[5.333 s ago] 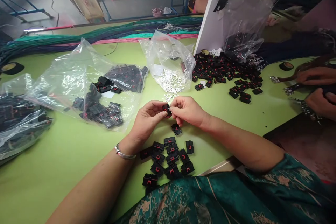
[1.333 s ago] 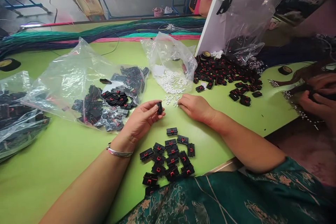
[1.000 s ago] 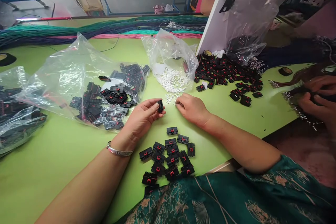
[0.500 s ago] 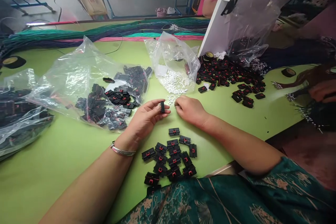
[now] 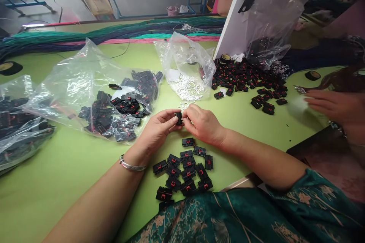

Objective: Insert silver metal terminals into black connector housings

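A small black connector (image 5: 178, 118) stands upright between the thumb and fingers of my left hand (image 5: 163, 126). My right hand (image 5: 203, 123) is closed, its fingertips at the connector's right side; whatever they pinch is too small to make out. Small white pieces (image 5: 188, 86) lie in and in front of a clear bag (image 5: 196, 51) just beyond my hands. Several black connectors with red clips (image 5: 188, 174) are spread on the green table between my forearms.
Clear bags of black connectors (image 5: 85, 79) lie to the left. A heap of black and red connectors (image 5: 242, 76) sits at the right, beside a white panel (image 5: 232, 15). Another person's hand (image 5: 336, 104) is at the far right. Wire bundles (image 5: 137, 32) cross the back.
My right hand has moved from the white pieces to the connector in my left hand. The connector has turned slightly. The other person's hand has moved left and is blurred.
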A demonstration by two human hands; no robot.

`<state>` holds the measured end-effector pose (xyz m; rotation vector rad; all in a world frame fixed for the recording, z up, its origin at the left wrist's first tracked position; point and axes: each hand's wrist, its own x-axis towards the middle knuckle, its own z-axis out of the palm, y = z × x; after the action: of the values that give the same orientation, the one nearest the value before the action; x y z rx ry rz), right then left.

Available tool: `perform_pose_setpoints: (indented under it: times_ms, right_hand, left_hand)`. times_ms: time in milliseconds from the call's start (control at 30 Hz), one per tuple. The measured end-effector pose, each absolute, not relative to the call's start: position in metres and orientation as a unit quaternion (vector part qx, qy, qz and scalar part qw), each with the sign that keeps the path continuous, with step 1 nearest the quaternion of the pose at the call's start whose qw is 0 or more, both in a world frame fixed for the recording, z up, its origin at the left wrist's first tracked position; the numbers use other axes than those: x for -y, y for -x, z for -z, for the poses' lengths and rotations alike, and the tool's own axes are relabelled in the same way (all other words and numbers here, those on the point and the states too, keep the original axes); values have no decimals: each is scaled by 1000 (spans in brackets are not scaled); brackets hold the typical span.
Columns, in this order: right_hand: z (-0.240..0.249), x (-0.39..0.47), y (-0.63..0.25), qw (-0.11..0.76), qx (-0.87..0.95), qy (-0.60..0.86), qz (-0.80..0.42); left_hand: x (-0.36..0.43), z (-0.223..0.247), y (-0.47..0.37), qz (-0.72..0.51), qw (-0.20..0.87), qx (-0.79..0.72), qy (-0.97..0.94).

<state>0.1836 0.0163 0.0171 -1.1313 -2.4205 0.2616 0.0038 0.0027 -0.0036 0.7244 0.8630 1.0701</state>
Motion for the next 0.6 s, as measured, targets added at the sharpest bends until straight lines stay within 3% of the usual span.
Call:
perform_pose_setpoints:
  times_ms: [400,500,600]
  right_hand:
    - [-19,-16,-183,146,902,407,0]
    - [-16,-16,-182,187,891,412,-47]
    - [-10,-15,-180,283,853,413,-145]
  left_hand:
    - [-1,4,-5,-466,681,-433,-362]
    - [-1,5,-6,-478,680,-433,-349]
    - [-1,3,-7,-496,700,-410,-309]
